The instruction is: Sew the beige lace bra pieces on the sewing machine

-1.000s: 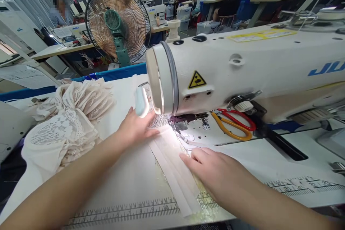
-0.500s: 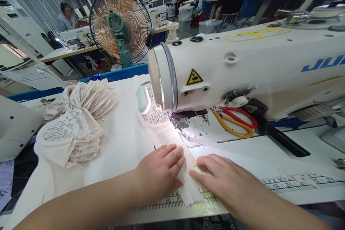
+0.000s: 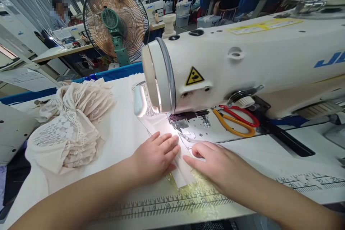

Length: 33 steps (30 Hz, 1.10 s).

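A pale pink bra piece [image 3: 182, 167] with a lace cup lies on the machine bed, its upper part running beneath the presser foot [image 3: 176, 124] of a white JUKI sewing machine [image 3: 215, 61]. My left hand [image 3: 156, 156] rests flat on the fabric strip, fingers stretched toward the needle area. On the strip's right edge sits the thumb of my right hand [image 3: 212, 163]. That hand's index finger is bent and apart from the thumb, and its other fingers are partly hidden. The machine head hides part of the lace cup.
Left of the work lies a pile of similar lace bra pieces [image 3: 71, 125]. Red and yellow-handled scissors [image 3: 237, 122] lie under the machine arm. A printed ruler [image 3: 167, 205] runs along the front edge. Behind stand a fan [image 3: 115, 21] and other workers at machines.
The bra piece has slid forward under the machine, its near end now farther from the table edge. Both hands have moved forward with it, and the view has shifted slightly.
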Motion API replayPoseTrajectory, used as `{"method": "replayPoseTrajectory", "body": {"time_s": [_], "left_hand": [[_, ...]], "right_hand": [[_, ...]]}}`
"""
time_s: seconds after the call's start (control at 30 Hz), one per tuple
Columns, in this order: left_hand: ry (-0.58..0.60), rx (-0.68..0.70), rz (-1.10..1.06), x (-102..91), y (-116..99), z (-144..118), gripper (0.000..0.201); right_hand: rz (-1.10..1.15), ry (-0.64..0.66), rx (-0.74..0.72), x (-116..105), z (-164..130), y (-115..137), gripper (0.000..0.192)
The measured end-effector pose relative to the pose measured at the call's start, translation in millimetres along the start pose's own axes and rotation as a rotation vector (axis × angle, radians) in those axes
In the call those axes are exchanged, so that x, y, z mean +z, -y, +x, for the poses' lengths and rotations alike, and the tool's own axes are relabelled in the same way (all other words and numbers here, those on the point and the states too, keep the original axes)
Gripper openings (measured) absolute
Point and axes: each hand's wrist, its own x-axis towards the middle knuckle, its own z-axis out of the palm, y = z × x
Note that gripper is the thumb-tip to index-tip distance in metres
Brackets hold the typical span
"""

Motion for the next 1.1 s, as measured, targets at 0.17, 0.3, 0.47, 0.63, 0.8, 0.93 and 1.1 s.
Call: {"method": "replayPoseTrajectory", "body": {"time_s": [0.17,0.3,0.47,0.63,0.8,0.93,1.1], "left_hand": [[-0.063,0.041,0.067,-4.9,4,3,0.030],[-0.121,0.084,0.043,-9.3,6,5,0.025],[-0.105,0.124,0.006,-12.4,10,7,0.024],[-0.139,0.113,0.049,-9.1,16,10,0.027],[-0.139,0.101,0.160,-8.4,25,14,0.023],[-0.146,0.105,0.192,-9.9,32,17,0.030],[-0.104,0.098,0.132,-9.7,38,16,0.024]], "right_hand": [[-0.086,-0.004,-0.030,1,10,-5,0.035],[-0.115,0.112,-0.032,-8,20,-4,0.043],[-0.175,0.328,0.040,-21,32,1,0.058],[-0.228,0.405,0.098,-22,41,4,0.072],[-0.253,0.451,0.184,-12,52,9,0.091],[-0.222,0.412,0.217,-4,62,13,0.104],[-0.131,0.467,0.248,-9,67,18,0.089]]}}
